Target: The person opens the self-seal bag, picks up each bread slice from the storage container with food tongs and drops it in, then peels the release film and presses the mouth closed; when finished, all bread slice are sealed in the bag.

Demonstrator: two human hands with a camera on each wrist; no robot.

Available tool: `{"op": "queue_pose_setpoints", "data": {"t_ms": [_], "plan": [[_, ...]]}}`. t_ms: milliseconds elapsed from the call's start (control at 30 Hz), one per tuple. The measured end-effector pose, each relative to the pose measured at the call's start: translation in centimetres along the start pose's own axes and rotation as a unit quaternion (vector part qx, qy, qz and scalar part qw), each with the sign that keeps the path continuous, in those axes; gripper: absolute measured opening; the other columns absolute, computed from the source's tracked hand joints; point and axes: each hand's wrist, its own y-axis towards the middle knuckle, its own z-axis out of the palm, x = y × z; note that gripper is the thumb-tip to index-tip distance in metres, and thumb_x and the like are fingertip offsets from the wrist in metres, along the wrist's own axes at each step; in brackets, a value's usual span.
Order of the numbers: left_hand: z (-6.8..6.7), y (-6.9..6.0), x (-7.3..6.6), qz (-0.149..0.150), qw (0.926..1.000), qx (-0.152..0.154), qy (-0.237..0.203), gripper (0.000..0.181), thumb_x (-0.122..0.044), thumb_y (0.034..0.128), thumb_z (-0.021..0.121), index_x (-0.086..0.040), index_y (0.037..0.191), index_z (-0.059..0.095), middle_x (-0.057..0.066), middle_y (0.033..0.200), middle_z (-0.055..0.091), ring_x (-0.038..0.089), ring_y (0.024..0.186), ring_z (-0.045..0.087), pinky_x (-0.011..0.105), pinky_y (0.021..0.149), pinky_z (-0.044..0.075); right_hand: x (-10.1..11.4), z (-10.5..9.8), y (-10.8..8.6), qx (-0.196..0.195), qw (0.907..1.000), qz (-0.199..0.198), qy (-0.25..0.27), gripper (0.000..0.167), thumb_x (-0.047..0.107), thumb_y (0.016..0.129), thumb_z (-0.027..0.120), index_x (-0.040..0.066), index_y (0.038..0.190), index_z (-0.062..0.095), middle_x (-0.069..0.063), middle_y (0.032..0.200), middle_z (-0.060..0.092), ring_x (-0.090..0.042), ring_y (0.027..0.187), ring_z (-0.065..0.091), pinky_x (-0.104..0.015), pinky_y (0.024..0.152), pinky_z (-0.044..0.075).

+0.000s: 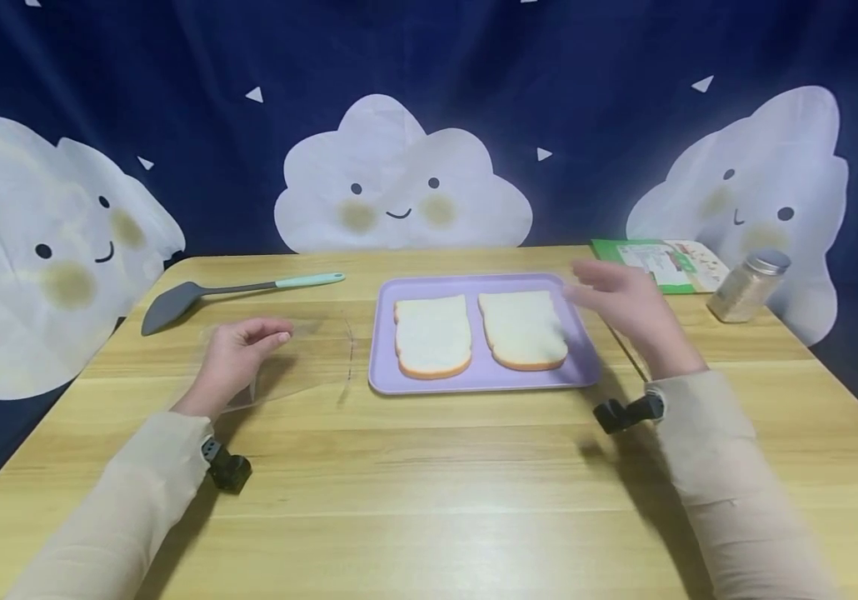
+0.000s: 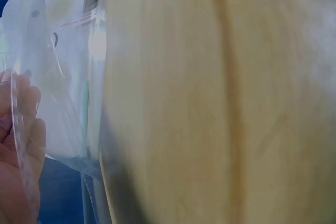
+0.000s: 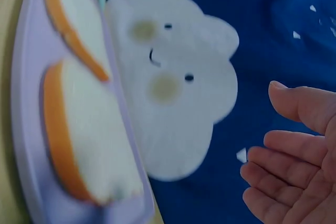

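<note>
Head view: the left hand (image 1: 232,360) pinches a clear bag (image 1: 316,357), stretched rightward toward the purple tray (image 1: 481,386); the right hand (image 1: 627,310), fingers loose, thumb apart, holding nothing, hovers by the tray's far right corner, nearer the bread slices (image 1: 432,337). The wooden surface (image 1: 436,500) meets a cloud-print curtain (image 1: 586,75).

We can read no words, numbers or brands: the print on the flat green-and-white packet (image 1: 670,265), far right on the light wooden counter (image 1: 429,483), is too small.
</note>
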Motion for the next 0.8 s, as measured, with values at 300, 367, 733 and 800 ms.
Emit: {"op": "queue_pose_setpoints", "data": {"t_ms": [300, 367, 733, 800], "plan": [[0.1, 0.1, 0.1, 0.004, 1.0000, -0.003, 0.002, 0.030, -0.026, 0.0911, 0.060, -0.002, 0.107, 0.068, 0.016, 0.103, 0.068, -0.014, 0.081, 0.053, 0.010, 0.068, 0.044, -3.2, -3.3, -2.2, -0.054, 0.9964, 0.056, -0.034, 0.068, 0.042, 0.085, 0.064, 0.009, 0.140, 0.040, -0.017, 0.139, 0.044, -0.030, 0.122, 0.045, -0.044, 0.097, 0.037], [0.0, 0.1, 0.2, 0.006, 0.9999, -0.007, 0.005, 0.030, -0.026, 0.0909, 0.060, -0.002, 0.106, 0.068, 0.015, 0.101, 0.068, -0.014, 0.080, 0.053, 0.010, 0.067, 0.044, -3.8, -3.7, -2.5, -0.058, 0.9957, 0.061, -0.040, 0.070, 0.043, 0.086, 0.063, 0.007, 0.140, 0.039, -0.020, 0.139, 0.042, -0.036, 0.124, 0.042, -0.048, 0.098, 0.036], [0.0, 0.0, 0.3, 0.003, 0.9997, -0.017, 0.014, 0.028, -0.026, 0.0905, 0.061, -0.003, 0.104, 0.069, 0.014, 0.099, 0.069, -0.014, 0.080, 0.052, 0.011, 0.065, 0.044, -7.2, -4.1, -4.2, -0.033, 0.9909, 0.123, -0.046, 0.084, 0.045, 0.089, 0.055, 0.004, 0.147, 0.010, -0.033, 0.146, 0.015, -0.054, 0.129, 0.019, -0.061, 0.103, 0.023], [0.0, 0.0, 0.2, 0.001, 0.9998, -0.017, 0.013, 0.028, -0.026, 0.0904, 0.061, -0.003, 0.104, 0.069, 0.014, 0.099, 0.069, -0.014, 0.080, 0.052, 0.010, 0.065, 0.044, -7.8, -3.8, -4.4, -0.031, 0.9909, 0.126, -0.036, 0.086, 0.046, 0.089, 0.055, 0.004, 0.148, 0.007, -0.032, 0.147, 0.012, -0.053, 0.131, 0.017, -0.060, 0.104, 0.021]]}}
